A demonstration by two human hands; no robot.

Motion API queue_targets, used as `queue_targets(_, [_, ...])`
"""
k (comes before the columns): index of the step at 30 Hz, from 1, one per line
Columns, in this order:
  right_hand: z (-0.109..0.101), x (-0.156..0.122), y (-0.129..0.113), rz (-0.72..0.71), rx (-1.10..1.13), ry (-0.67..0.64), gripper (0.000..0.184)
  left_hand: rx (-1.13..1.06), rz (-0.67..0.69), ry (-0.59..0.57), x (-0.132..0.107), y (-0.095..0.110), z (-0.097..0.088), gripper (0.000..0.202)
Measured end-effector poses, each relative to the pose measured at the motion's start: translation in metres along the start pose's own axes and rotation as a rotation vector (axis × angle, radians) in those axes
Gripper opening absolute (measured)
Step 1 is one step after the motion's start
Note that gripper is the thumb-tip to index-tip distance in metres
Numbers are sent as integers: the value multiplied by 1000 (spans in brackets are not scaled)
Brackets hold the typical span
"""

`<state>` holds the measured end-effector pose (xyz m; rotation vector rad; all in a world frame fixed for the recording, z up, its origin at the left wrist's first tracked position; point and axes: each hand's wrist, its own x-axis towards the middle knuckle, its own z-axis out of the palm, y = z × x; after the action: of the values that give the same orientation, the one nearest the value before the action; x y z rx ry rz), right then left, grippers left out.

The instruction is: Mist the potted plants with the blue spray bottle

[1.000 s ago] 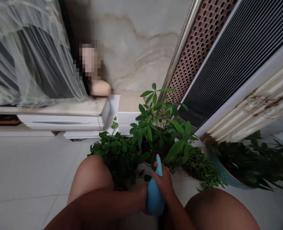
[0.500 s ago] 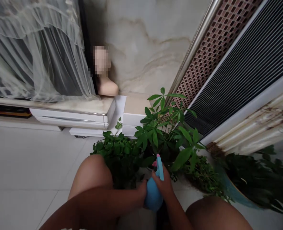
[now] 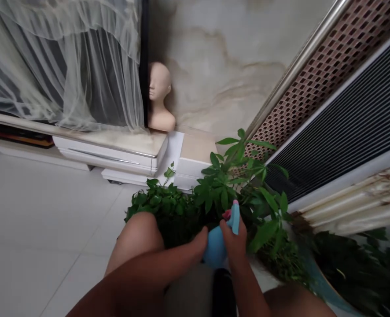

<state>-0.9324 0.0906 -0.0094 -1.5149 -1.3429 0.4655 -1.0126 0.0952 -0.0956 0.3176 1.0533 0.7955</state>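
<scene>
Between my knees I hold a blue spray bottle (image 3: 215, 247) with a pink nozzle and trigger. My right hand (image 3: 235, 237) is wrapped round its neck, just below the spray head. My left hand (image 3: 200, 242) grips the bottle's body from the left side, its fingers partly hidden behind it. The nozzle points forward at a leafy potted plant (image 3: 223, 189) with long pointed leaves. Left of that grows a bushy plant (image 3: 162, 200) with small rounded leaves, close to my left knee. The pots under both are hidden by foliage.
A white low cabinet (image 3: 115, 154) carries a mannequin head (image 3: 160, 94) and a TV draped in sheer cloth (image 3: 99, 79). A box (image 3: 195, 158) stands behind the plants. To the right are a black ribbed panel (image 3: 340, 110), a cream curtain (image 3: 363, 198) and a large blue pot (image 3: 329, 284).
The spray bottle and both hands have moved up and a little to the right, with the bottle tilted more forward. The view has shifted, so the cabinet sits further right.
</scene>
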Motion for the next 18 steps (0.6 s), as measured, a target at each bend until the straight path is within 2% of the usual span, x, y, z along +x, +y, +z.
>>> queue_targets(5, [5, 25, -43, -157, -17, 15, 39, -100, 25, 13, -7, 40, 5, 42])
queue_targets(8, [5, 50, -58, -97, 16, 83, 32, -208, -9, 76, -14, 57, 6, 43])
queue_targets(10, [7, 65, -63, -67, 41, 134, 26, -235, -10, 69, -18, 64, 8, 41])
queue_targets(15, [12, 87, -68, -191, -10, 96, 36, -254, 36, -53, -18, 73, 17, 42])
queue_targets(18, [4, 89, -69, -242, -74, 128, 35, -214, 61, -175, -12, 76, 25, 41])
